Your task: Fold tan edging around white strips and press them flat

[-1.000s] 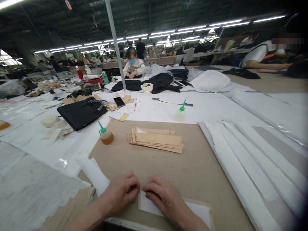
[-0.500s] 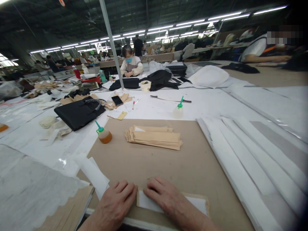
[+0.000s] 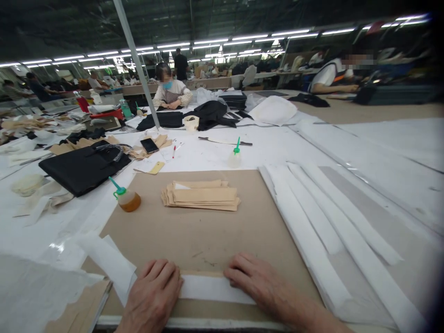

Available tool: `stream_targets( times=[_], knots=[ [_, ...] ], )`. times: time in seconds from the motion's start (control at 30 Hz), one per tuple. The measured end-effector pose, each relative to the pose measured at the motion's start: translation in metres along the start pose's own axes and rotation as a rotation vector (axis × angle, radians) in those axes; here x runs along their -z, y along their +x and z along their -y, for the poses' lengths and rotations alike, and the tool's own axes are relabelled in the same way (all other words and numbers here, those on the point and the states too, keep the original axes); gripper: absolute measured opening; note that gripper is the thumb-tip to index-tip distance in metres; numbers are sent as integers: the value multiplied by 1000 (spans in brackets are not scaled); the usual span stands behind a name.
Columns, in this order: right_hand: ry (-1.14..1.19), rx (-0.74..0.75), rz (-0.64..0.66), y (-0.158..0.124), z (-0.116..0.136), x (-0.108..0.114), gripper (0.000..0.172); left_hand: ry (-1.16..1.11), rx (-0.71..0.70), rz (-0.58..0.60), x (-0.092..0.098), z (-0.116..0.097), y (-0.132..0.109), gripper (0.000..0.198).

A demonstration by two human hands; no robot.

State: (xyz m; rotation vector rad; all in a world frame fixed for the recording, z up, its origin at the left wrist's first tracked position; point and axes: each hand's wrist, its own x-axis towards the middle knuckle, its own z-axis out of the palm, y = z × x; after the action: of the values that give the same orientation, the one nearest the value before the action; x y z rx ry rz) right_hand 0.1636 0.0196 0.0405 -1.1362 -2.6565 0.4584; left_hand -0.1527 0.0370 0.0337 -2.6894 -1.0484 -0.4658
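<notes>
Your left hand (image 3: 152, 296) and right hand (image 3: 256, 282) are open and flat. They press the two ends of the white strip (image 3: 208, 287) at the near edge of the brown board (image 3: 208, 236). The strip looks laid down smooth. More tan pieces (image 3: 201, 196) sit stacked mid-board, and you cannot tell if those are done.

1. Ahead of my left hand (image 3: 152, 296) and right hand (image 3: 256, 282), I see bare board (image 3: 208, 236) up to the stack (image 3: 201, 196).
2. Leftward, a loose sheet (image 3: 111, 261) lies just beside the left hand; a bottle (image 3: 126, 200) stands farther up.
3. Rightward, flat white strips (image 3: 312, 217) cover the table (image 3: 208, 157).
4. Beyond the stack, a second bottle (image 3: 235, 157) stands on the table.
</notes>
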Motion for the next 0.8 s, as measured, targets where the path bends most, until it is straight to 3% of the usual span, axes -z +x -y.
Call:
stream_targets(
  times=[0.1,0.3,0.47,0.57,0.8],
  knots=[
    [-22,-24,-19,-14,-6,3,21,-67,28,68,-5,-2,-1,17],
    [-53,-38,-66,-28,-13,4,15,-237,114,160,-17,-29,10,64],
    [11,-159,-71,-28,-12,0,28,-390,145,135,-24,-62,36,44],
    [60,-211,-65,-28,-11,0,32,-412,118,136,-29,-75,46,42],
    [52,-136,-145,-35,-8,-3,27,-246,-125,16,-39,-68,40,38]
  ],
)
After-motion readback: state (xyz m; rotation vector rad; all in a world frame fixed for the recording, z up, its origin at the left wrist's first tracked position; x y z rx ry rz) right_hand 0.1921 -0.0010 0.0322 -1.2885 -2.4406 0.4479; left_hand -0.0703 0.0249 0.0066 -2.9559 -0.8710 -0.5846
